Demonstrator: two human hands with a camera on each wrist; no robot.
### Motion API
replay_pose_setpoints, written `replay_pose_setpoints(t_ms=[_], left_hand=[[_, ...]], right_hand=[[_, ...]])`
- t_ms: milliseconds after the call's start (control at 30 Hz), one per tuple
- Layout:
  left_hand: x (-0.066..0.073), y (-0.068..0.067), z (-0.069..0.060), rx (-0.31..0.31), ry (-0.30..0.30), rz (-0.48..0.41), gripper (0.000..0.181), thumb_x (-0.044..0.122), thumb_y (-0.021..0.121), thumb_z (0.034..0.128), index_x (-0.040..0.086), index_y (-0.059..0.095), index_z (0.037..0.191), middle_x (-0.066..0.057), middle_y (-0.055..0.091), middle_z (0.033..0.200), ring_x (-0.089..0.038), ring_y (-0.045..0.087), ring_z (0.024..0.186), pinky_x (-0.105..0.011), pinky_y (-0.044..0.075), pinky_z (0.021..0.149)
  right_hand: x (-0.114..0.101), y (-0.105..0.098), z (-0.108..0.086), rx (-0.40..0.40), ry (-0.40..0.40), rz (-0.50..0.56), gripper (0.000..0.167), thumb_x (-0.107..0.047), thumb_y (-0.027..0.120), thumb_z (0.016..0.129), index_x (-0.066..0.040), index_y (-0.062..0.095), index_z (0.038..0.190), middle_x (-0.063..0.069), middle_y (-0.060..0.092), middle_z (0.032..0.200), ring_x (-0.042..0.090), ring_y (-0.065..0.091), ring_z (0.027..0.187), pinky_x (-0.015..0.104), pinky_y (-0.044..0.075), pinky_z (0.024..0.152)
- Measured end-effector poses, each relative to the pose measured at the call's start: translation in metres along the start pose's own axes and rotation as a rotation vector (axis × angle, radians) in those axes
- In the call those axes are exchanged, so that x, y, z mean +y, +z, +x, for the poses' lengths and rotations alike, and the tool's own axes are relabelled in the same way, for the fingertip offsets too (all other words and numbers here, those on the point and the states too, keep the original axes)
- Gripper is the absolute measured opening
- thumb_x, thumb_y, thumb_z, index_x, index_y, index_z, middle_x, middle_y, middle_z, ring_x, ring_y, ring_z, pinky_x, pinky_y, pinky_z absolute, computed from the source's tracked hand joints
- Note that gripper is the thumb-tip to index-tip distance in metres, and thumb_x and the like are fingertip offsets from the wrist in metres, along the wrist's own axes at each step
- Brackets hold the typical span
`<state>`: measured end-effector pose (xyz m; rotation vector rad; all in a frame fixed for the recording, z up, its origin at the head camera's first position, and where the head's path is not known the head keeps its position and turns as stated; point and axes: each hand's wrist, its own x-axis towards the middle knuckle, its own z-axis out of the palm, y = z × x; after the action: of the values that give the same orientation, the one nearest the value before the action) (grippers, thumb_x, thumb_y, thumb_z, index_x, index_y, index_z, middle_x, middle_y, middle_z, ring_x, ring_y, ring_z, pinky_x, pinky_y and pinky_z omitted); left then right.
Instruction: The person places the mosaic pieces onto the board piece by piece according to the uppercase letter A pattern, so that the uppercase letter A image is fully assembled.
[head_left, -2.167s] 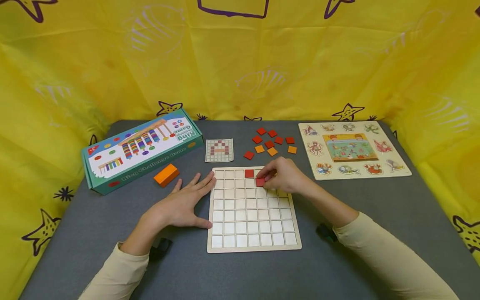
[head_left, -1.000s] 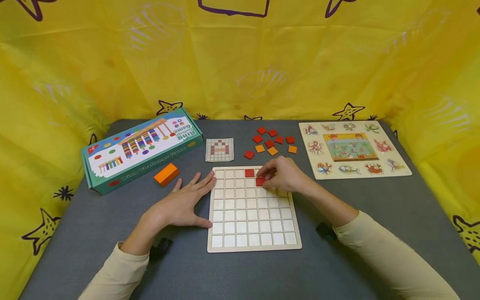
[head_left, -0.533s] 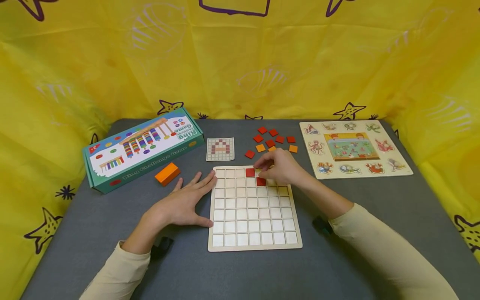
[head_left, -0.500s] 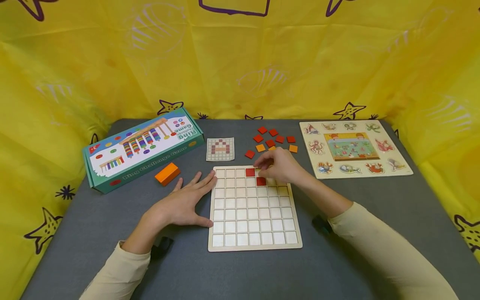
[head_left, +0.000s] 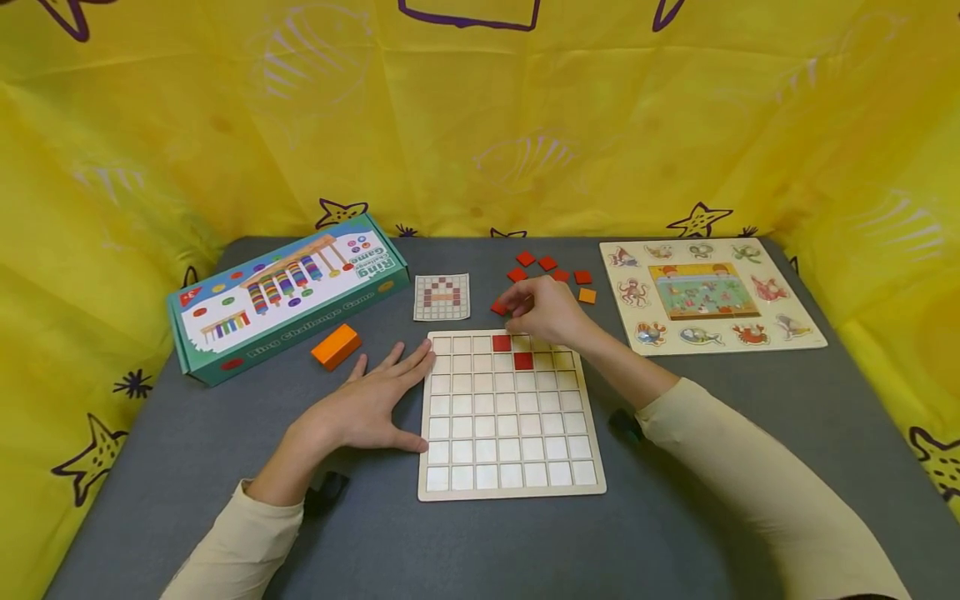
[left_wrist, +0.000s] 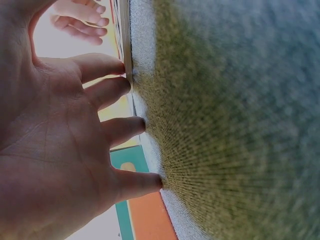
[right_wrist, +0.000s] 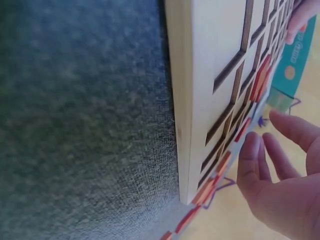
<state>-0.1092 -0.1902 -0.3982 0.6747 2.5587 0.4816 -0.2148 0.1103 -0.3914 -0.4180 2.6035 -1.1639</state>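
A wooden grid board (head_left: 486, 452) lies flat on the grey table, with one red tile (head_left: 502, 342) in its top row and another red tile (head_left: 522, 361) one row lower, to the right. My left hand (head_left: 367, 410), fingers spread, touches the board's left edge with fingertips and thumb. Over the far edge of the board hovers my right hand (head_left: 553, 315), its fingers bent loosely and apart from the thumb in the right wrist view. Its fingertips are nearest a loose red tile (head_left: 498, 307). Behind this hand, some of the loose tiles are hidden.
Several loose red tiles (head_left: 525, 259) and an orange tile (head_left: 587, 296) lie beyond the board. Left of them is a small pattern card (head_left: 442, 297). A Ring Challenge Game box (head_left: 288, 296) and orange block (head_left: 336, 347) stand left; a sea-animal puzzle (head_left: 705, 337) lies right.
My right hand has let go of the red tile in the second row and moved away over the board's far edge to the loose tiles. The left hand has stayed at the board's edge.
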Motion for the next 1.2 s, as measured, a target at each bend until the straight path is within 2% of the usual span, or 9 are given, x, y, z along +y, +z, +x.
replay_pose_setpoints(t_ms=[267,500,800,1200], left_hand=[[0.001,-0.001,0.001,0.000,0.000,0.005,0.122,0.060,0.086,0.0774,0.016,0.017,0.168,-0.002,0.005,0.177,-0.043,0.004,0.162,-0.083,0.000,0.115],[0.002,-0.001,0.001,-0.002,0.002,0.010,0.122,0.060,0.086,0.0777,0.016,0.017,0.168,-0.002,0.004,0.177,-0.043,0.004,0.162,-0.083,0.001,0.115],[0.001,0.000,0.002,0.000,0.004,0.012,0.122,0.060,0.086,0.0776,0.017,0.016,0.168,-0.002,0.004,0.177,-0.043,0.004,0.162,-0.083,0.001,0.115],[0.002,0.000,0.000,0.002,-0.002,0.005,0.122,0.058,0.087,0.0776,0.016,0.017,0.168,-0.002,0.005,0.177,-0.043,0.004,0.162,-0.083,0.000,0.115]], right_hand=[[0.001,0.002,0.011,0.040,-0.016,-0.061,0.032,-0.006,0.083,0.085,-0.005,0.076,0.117,0.012,0.074,0.112,0.024,0.073,0.096,0.042,0.056,0.091],[0.000,0.003,0.017,0.036,0.005,-0.070,0.033,-0.005,0.082,0.085,-0.004,0.076,0.117,0.013,0.073,0.112,0.025,0.073,0.096,0.043,0.055,0.093],[0.002,0.006,0.024,0.029,0.009,-0.143,0.035,-0.006,0.082,0.084,-0.003,0.076,0.117,0.014,0.074,0.111,0.026,0.073,0.096,0.044,0.052,0.100],[-0.001,0.009,0.027,0.043,-0.016,-0.193,0.032,-0.005,0.082,0.082,0.000,0.077,0.113,0.014,0.076,0.104,0.027,0.071,0.096,0.041,0.055,0.095]])
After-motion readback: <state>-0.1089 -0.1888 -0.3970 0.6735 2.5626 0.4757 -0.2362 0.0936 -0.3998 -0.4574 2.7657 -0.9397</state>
